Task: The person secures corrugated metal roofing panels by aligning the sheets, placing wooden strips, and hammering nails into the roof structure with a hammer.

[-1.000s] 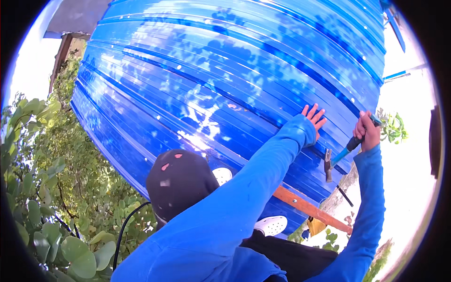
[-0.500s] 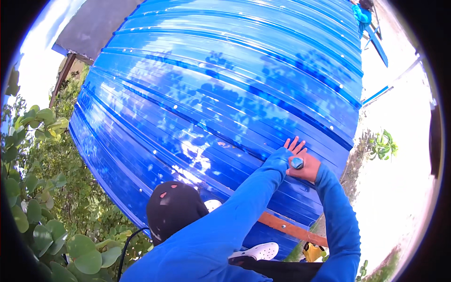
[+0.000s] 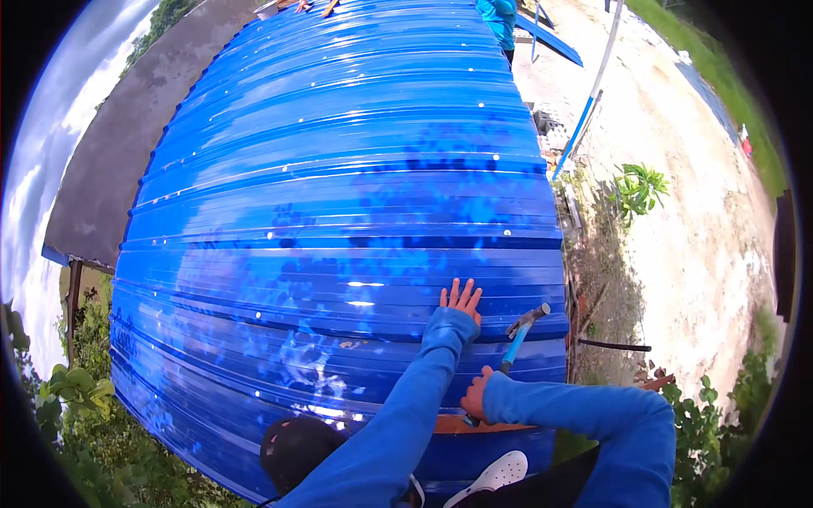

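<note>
My left hand (image 3: 460, 303) lies flat on the blue ribbed metal roof sheet (image 3: 322, 279), fingers spread. Closer to me, my right hand (image 3: 478, 394) is wrapped round the lower handle of a hammer (image 3: 517, 341). Its handle is light blue, and its metal head points up and away to the right, beyond the fist. The hammer head shows over the sheet, right of my left hand; whether it touches the metal I cannot tell. No nail is visible between my left fingers. Long blue sleeves cover both arms.
A brown wooden board (image 3: 483, 426) lies just below my right hand, near a white clog (image 3: 500, 474). Pale fastener heads dot the sheet. Its right edge drops to sandy ground (image 3: 677, 296). Leafy bushes (image 3: 80, 389) border the left. A person in teal (image 3: 500, 21) is at the far edge.
My right hand has moved away from beside my left hand, back toward me, and the hammer now shows lengthwise. My left hand stays spread on the sheet. The view has shifted, showing more far roof.
</note>
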### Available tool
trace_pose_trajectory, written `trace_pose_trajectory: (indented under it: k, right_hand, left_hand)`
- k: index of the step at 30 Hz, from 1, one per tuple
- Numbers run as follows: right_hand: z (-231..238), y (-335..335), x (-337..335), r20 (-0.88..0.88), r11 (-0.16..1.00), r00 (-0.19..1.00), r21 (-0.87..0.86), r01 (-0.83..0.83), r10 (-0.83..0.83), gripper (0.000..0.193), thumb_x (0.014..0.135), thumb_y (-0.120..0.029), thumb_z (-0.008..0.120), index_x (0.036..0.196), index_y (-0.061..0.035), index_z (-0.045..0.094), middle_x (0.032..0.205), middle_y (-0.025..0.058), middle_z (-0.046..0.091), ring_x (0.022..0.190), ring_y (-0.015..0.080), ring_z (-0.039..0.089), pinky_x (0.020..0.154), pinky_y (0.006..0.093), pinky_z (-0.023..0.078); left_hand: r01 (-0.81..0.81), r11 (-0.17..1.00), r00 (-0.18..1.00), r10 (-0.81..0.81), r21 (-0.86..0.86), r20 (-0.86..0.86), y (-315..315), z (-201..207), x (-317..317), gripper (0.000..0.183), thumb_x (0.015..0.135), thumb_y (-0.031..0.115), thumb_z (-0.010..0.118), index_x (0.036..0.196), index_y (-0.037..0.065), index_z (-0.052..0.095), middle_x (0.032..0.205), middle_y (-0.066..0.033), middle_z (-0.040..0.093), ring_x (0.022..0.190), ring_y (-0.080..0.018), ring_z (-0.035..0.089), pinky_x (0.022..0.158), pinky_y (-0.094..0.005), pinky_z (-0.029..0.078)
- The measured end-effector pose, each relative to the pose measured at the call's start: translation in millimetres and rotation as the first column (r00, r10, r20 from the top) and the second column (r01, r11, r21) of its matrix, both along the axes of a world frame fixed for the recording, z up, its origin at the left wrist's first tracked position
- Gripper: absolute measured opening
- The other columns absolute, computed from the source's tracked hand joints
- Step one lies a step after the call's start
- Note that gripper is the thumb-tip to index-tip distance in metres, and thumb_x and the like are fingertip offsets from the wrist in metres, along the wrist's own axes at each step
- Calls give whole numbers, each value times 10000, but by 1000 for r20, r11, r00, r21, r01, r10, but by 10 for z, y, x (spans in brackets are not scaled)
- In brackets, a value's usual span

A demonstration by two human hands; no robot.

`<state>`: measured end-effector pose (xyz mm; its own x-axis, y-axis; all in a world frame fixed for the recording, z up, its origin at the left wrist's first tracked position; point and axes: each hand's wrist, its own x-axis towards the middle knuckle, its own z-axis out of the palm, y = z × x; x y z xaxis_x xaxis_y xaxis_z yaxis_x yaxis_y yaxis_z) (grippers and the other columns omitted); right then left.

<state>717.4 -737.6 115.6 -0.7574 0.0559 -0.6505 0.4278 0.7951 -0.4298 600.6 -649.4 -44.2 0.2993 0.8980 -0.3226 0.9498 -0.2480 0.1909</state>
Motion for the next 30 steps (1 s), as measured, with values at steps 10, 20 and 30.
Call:
trace_pose_trajectory:
  k: [10,20,30]
  right_hand:
    - [135,313,186,-81,976,976,62,207,-202,327,847,-213,651,1159,-119,622,1079,106,651,1002,300,658,850,473,494]
    - [376,-169,99,-308,776,910,487,401,-277,320,886,-212,576,1184,-102,609,1066,128,625,1061,389,599,836,572,435]
    - [828,-306,-169,-442,781,717,55,622,-540,227,920,-271,605,1080,-111,591,946,97,671,879,314,682,723,463,537]
  left_hand:
    - [-29,998,999,28,50,34,-26,-64,-78,602,929,284,430,1520,211,344,1636,-39,176,1514,-314,77,1218,-517,83]
    - [-25,999,999,23,44,47,-2,-116,-82,594,936,277,416,1523,221,337,1638,-31,174,1517,-308,68,1217,-526,60]
    - [125,989,990,-129,-79,-53,265,42,-235,629,925,413,526,1508,238,368,1599,-64,284,1486,-312,214,1197,-484,205]
